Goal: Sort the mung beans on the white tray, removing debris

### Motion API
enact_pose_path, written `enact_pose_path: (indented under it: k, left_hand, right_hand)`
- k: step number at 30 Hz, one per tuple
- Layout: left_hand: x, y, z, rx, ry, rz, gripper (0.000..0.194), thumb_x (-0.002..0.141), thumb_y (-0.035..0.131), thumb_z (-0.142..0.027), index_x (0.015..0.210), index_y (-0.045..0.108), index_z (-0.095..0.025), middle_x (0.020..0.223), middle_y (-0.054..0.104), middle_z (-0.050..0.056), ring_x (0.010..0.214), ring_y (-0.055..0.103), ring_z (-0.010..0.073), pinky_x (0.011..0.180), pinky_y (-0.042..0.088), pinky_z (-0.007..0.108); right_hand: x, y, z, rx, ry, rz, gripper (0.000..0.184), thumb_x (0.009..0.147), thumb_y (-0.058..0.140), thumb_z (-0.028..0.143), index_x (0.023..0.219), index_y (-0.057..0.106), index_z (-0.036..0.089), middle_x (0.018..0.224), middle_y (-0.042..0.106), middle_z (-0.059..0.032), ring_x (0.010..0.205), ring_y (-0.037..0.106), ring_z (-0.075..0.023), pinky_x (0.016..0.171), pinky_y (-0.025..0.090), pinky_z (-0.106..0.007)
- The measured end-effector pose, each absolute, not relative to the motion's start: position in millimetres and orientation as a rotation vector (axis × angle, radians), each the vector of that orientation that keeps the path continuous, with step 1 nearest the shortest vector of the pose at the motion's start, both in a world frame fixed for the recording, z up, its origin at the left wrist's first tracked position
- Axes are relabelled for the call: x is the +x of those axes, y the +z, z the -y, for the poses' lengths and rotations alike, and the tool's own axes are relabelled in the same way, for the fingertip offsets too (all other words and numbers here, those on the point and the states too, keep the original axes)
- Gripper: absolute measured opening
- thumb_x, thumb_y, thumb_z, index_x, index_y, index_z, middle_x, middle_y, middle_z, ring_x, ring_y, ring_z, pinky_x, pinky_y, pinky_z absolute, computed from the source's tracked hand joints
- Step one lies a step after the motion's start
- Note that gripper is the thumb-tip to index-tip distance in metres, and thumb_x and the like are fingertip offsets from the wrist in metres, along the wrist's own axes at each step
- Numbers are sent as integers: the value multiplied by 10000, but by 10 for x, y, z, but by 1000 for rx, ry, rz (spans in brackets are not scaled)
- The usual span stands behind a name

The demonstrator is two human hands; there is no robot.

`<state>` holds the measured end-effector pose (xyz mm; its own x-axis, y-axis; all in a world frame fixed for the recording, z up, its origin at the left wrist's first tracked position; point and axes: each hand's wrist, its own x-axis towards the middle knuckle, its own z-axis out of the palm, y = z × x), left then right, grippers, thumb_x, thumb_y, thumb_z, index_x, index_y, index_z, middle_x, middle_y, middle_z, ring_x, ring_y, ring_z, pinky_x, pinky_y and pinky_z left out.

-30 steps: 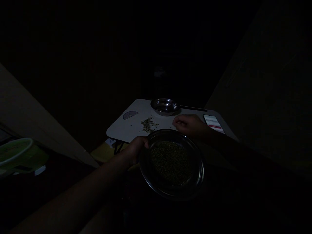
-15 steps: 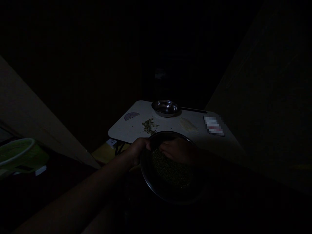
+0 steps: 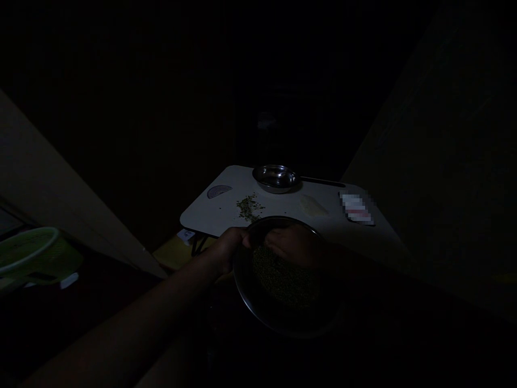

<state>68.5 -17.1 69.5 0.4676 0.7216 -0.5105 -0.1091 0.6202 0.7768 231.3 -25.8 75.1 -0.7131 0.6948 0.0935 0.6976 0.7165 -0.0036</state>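
The scene is very dark. My left hand [image 3: 228, 249] grips the left rim of a round steel plate [image 3: 258, 312] that holds small green grains [image 3: 288, 280]. My right hand [image 3: 293, 245] rests inside the plate at its far side, fingers curled down into the grains; what they pinch is too dark to make out. Just beyond the plate stands a small white folding table [image 3: 218, 213] with a little heap of green grains [image 3: 247, 206] and a pale patch [image 3: 313, 205] on it.
A small steel bowl [image 3: 277, 177] sits at the table's far edge, with a dark stick-like thing to its right. A phone [image 3: 356, 208] lies at the right end. A half-round mark [image 3: 219, 191] is at the left. A green basket [image 3: 30, 253] stands far left.
My right hand left the table top near the phone and came back into the plate, onto the grains. The left hand kept its grip on the rim.
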Motion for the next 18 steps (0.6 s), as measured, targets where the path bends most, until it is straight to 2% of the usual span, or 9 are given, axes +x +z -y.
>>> enact_pose_path:
  k: [2,4,7,9,11,14,18]
  left_hand:
    - [680,698,175,742,576,-954,123,402,376,-95,501,431,-143,363,418,1,352,406,116,390,315,234]
    - [677,696,173,758,587,-939,120,400,379,-95,498,433,-139,373,428,6,360,416,120,382,311,232]
    - [676,692,163,773,581,-936,115,395,385,-95,490,439,-130,385,438,16,367,427,125,359,290,223]
    - [677,691,158,771,567,-946,110,394,387,-95,485,439,-127,386,435,14,366,426,123,354,284,219]
    - [680,693,159,774,573,-961,104,397,385,-94,482,436,-128,388,435,12,359,418,115,353,280,215]
    - [684,692,167,770,583,-983,81,404,381,-95,464,425,-128,380,425,8,347,409,109,358,280,215]
    - [681,670,164,739,578,-970,43,413,376,-102,428,392,-139,353,387,0,350,406,113,366,297,224]
  right_hand:
    - [2346,786,236,-1157,237,2680,180,750,360,214,749,524,142,726,564,-49,660,491,-125,573,331,-247]
    - [2376,827,214,-1207,661,2451,171,745,372,254,758,506,149,671,537,-17,589,470,-91,528,337,-218]
    - [2402,876,192,-1263,1223,2128,187,739,376,314,773,473,158,535,440,43,423,369,-51,418,294,-189]
    - [2409,892,184,-1216,1430,2007,181,733,385,331,732,454,164,491,374,67,376,306,-38,381,253,-185]
    - [2423,907,174,-1159,1512,1931,170,729,394,328,700,437,167,499,355,69,369,287,-32,368,230,-184]
    - [2501,962,130,-1184,1467,1901,146,737,388,303,686,421,171,515,358,63,372,286,-33,366,226,-190]
    - [2774,1070,-42,-1342,1126,1907,146,750,360,301,696,424,181,516,388,51,383,310,-48,385,261,-200]
